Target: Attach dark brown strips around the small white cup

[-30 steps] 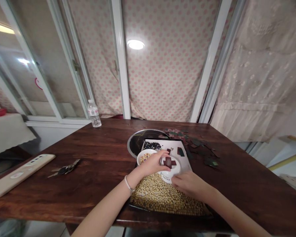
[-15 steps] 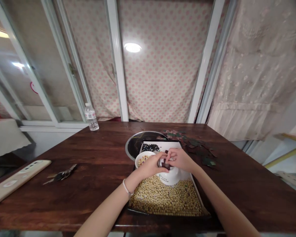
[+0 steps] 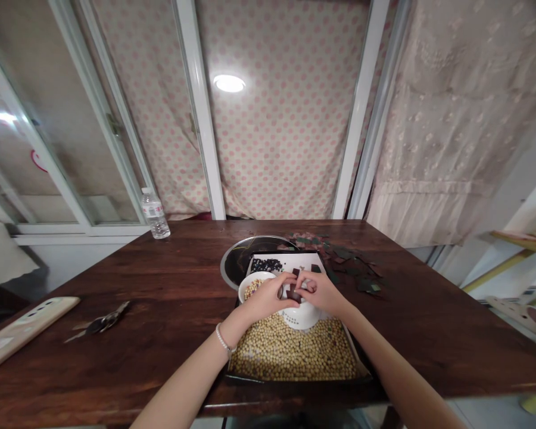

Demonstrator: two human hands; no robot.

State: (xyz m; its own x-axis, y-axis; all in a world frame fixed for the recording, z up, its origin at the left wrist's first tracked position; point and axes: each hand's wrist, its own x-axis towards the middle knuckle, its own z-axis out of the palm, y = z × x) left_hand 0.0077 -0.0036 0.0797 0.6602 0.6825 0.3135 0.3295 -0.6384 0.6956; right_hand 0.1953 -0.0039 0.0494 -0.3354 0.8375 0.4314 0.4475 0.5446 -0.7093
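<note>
My left hand [image 3: 264, 300] curves its thumb and fingers around a small dark brown piece [image 3: 293, 295], flat and card-like. Against that piece, the thumb and fingertips of my right hand [image 3: 324, 292] are pinched together; what is between them is too small to make out. Both hands are above a white bowl [image 3: 302, 318], whose inside is mostly hidden by them. Left of it, a second white bowl [image 3: 243, 292] holds small mixed-colour beads or beans. Under the bowls is a black-edged tray [image 3: 290, 260] lined in white, with pale yellow soybeans [image 3: 292, 351] spread across its near part.
Black beans or beads [image 3: 267, 264] lie at the tray's far left. Beyond are a round dark plate [image 3: 234, 265] and scattered dark scraps [image 3: 346, 259]. A water bottle [image 3: 155, 214], keys [image 3: 100, 323] and a power strip [image 3: 31, 328] are on the left of the wooden table [image 3: 170, 268].
The camera view has turned slightly right, so everything appears shifted left. Both hands stay together over the bowl, with the dark brown piece still in the left one.
</note>
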